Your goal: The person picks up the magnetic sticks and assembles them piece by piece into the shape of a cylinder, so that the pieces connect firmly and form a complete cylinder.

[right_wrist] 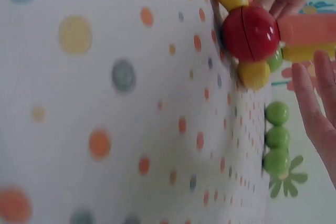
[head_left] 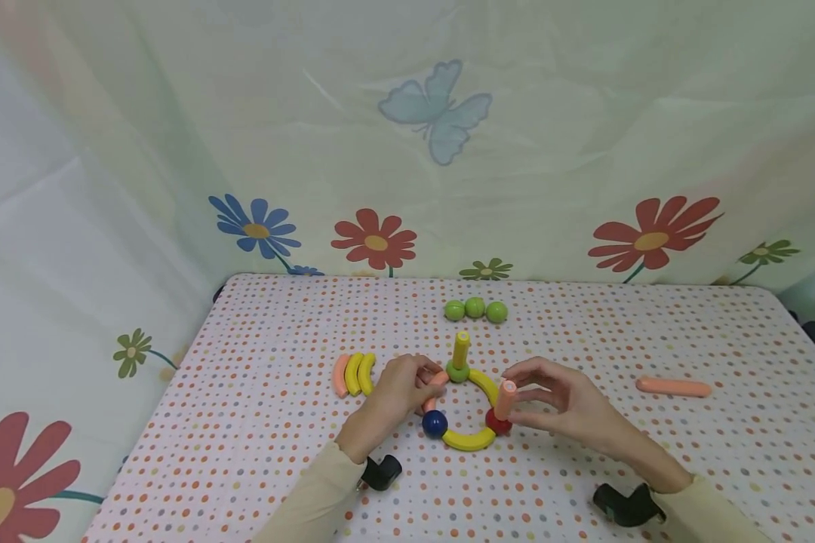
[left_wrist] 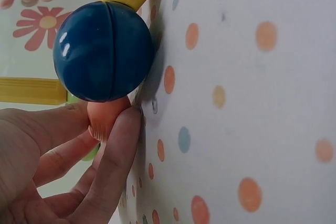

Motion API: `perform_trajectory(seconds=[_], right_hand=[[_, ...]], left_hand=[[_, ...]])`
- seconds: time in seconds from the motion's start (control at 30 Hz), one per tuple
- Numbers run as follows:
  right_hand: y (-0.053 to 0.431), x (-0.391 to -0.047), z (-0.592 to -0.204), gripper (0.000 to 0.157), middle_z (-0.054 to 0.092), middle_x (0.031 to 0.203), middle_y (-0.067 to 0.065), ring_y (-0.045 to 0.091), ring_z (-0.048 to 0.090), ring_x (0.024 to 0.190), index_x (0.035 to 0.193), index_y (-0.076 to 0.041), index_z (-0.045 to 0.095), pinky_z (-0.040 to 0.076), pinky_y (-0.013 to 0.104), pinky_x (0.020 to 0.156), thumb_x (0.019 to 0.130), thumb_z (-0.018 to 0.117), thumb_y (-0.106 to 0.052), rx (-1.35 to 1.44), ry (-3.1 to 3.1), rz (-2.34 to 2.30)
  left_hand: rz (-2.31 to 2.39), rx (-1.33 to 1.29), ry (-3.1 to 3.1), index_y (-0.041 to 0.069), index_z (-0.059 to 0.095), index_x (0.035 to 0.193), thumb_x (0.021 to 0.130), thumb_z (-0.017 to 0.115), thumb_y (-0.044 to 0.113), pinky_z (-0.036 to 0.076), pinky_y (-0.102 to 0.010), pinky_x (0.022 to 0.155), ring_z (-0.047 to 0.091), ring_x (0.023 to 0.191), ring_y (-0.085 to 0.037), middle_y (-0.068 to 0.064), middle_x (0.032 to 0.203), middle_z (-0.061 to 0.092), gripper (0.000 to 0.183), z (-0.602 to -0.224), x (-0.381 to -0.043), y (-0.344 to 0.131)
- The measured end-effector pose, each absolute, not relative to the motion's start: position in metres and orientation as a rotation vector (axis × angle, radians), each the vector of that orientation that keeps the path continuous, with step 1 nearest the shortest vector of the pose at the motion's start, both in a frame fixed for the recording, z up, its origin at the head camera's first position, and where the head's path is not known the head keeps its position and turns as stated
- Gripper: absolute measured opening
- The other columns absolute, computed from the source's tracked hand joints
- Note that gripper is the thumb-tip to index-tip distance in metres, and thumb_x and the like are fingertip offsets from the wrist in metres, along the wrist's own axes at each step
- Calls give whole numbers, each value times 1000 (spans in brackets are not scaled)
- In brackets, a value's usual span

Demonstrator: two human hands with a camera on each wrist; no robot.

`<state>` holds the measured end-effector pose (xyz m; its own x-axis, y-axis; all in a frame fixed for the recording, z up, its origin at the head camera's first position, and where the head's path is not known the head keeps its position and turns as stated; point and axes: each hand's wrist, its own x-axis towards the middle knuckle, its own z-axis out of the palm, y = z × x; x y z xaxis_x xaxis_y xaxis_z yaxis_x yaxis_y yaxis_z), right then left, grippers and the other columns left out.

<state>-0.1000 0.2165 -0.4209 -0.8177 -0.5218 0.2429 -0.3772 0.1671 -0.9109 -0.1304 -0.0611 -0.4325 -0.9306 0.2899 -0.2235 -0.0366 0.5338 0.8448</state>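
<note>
While the left hand [head_left: 395,394] pinches an orange curved piece [head_left: 439,378] at the left side of a ring on the dotted counter [head_left: 244,422], the head view has the right hand [head_left: 564,400] at the right side, fingers parted around an upright orange stick [head_left: 505,401]; can't tell from here if they touch it. Ring layout: blue ball [head_left: 435,424] near left, red ball [head_left: 497,424] near right under the orange stick, green ball [head_left: 458,372] at the far end under an upright yellow stick [head_left: 461,351]. Near yellow curve [head_left: 469,440] runs blue to red, far yellow curve [head_left: 485,384] green to red; orange curved piece sits between blue and green. Three green balls [head_left: 475,308] behind the ring, loose curved pieces [head_left: 355,375], one orange and two yellow, left of the left hand, lying orange stick [head_left: 672,388] well off to the right. Left wrist view: thumb and fingers grip the orange curved piece by its end just at the blue ball, most of its length hidden; right hand's fingertips show beyond, by the orange stick. Right wrist view: fingers [right_wrist: 310,95] of the right hand extended and spread, just beside the orange stick, holding nothing. Red ball close up, orange stick's end against it, left hand partly visible behind.
</note>
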Motion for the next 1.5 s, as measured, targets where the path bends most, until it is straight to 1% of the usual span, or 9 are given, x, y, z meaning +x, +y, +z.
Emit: perform_trajectory(seconds=[0.23, 0.3, 0.43, 0.53, 0.6, 0.73, 0.9, 1.23, 1.5], right_hand=[[269, -103, -417, 50, 67, 121, 3, 3, 64, 110, 126, 2, 64, 55, 22, 92, 81, 83, 12, -867, 2636, -1545], [290, -105, -415, 48, 66, 118, -8, -5, 60, 108, 123, 0, 67, 58, 38, 93, 80, 85, 11, -771, 2797, -1425], [331, -108, -413, 45, 59, 116, -25, -18, 49, 107, 121, -3, 70, 61, 36, 82, 80, 87, 6, -566, 2973, -1199], [353, -111, -415, 42, 62, 112, -16, -22, 42, 102, 118, -5, 72, 60, 26, 73, 80, 89, -1, -477, 3024, -1043], [364, -112, -418, 40, 65, 111, -2, -22, 39, 99, 116, -4, 73, 61, 34, 73, 79, 90, -4, -433, 3041, -947], [381, -112, -428, 44, 68, 110, 23, 4, 57, 99, 115, 3, 73, 52, 33, 70, 76, 92, -4, -342, 3087, -777], [394, -111, -439, 41, 67, 109, 31, 46, 60, 96, 114, 9, 71, 42, 22, 65, 77, 88, 4, -239, 3127, -733], [391, -126, -434, 35, 68, 102, 29, 41, 68, 86, 114, 15, 68, 60, 43, 66, 87, 83, -1, -275, 3027, -687], [341, -138, -418, 28, 71, 95, 10, 2, 59, 79, 107, 4, 72, 53, 23, 62, 84, 85, -3, -490, 3021, -839]], left_hand=[[1322, 264, 2491, -2, 71, 122, 93, 80, 7, 51, -21, 53, 59, 61, -10, -2, 87, 64, 32, -434, -131, -61], [1305, 277, 2512, -2, 71, 122, 93, 80, 8, 49, -20, 52, 58, 61, -9, -2, 87, 63, 31, -435, -130, -60], [1294, 280, 2520, -1, 71, 123, 94, 80, 9, 48, -19, 52, 58, 61, -8, -1, 87, 63, 32, -435, -130, -62], [1296, 270, 2523, 0, 71, 124, 94, 80, 9, 48, -20, 53, 59, 63, -9, 0, 88, 63, 33, -435, -130, -64], [1294, 264, 2530, 1, 71, 124, 94, 80, 10, 49, -20, 54, 59, 65, -9, 0, 89, 63, 33, -435, -130, -65], [1299, 258, 2519, 0, 71, 124, 94, 80, 9, 49, -21, 54, 59, 64, -10, 0, 89, 63, 33, -436, -131, -65], [1304, 243, 2494, 0, 71, 124, 94, 80, 8, 50, -21, 53, 60, 62, -10, 1, 87, 64, 32, -436, -132, -62], [1315, 252, 2489, -1, 71, 124, 94, 80, 7, 51, -22, 52, 60, 59, -11, 0, 86, 64, 33, -434, -132, -65], [1305, 242, 2485, 0, 71, 125, 94, 79, 8, 50, -21, 52, 60, 58, -10, 1, 84, 64, 33, -435, -132, -63]])
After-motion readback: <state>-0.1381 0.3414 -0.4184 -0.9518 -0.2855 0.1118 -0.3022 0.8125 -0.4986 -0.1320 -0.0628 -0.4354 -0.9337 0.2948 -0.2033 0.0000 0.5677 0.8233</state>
